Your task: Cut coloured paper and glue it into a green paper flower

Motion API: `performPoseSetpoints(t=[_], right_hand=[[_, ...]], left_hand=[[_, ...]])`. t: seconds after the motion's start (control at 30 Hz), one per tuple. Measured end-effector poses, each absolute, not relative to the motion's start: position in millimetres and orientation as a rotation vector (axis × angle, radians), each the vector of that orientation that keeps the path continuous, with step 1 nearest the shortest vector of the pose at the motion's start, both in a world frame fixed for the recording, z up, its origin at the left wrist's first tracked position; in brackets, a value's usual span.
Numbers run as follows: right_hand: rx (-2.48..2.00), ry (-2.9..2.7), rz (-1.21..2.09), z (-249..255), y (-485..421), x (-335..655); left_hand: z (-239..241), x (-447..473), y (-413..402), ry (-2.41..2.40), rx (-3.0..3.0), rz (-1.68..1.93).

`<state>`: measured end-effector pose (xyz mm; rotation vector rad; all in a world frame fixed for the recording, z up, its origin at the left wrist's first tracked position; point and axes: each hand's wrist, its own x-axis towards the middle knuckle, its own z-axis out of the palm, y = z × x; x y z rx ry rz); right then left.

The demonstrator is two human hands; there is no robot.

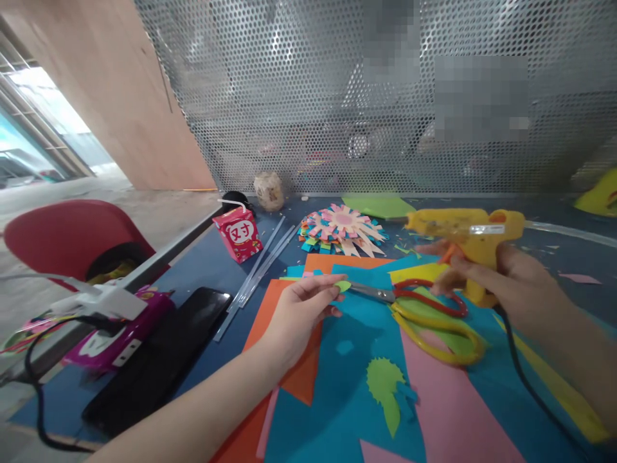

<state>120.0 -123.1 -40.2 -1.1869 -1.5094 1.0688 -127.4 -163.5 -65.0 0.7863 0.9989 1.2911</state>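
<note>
My left hand (308,302) pinches a small green paper leaf (343,286) between thumb and fingertips, over the coloured sheets. Wrapped around the handle of a yellow hot glue gun (453,225), my right hand (501,270) holds it up with the nozzle pointing left and a finger by the orange trigger. Scissors (429,315) with red and yellow handles lie below the gun, their blade tips near the leaf. Nearer me, a green paper cutout (385,386) with a notched round edge and a leaf-like piece rests on a blue sheet (337,399).
Layered fringed paper flowers (342,228) lie at the back by a perforated metal panel (308,96). Clear glue sticks (255,276), a red drink carton (238,235), a black phone-like slab (159,360) and a purple power strip (120,328) are on the left. The gun's black cord (518,373) trails right.
</note>
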Motion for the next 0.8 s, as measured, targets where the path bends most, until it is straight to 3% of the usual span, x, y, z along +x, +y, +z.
performPoseSetpoints(t=[0.4, 0.8], right_hand=[[-1.209, -1.879, 0.772, -46, -134, 103], [-1.244, -2.058, 0.844, -54, -132, 100]], left_hand=[[-65, -131, -161, 1.121, 0.915, 1.305], [-66, -132, -161, 1.138, 0.956, 1.309]])
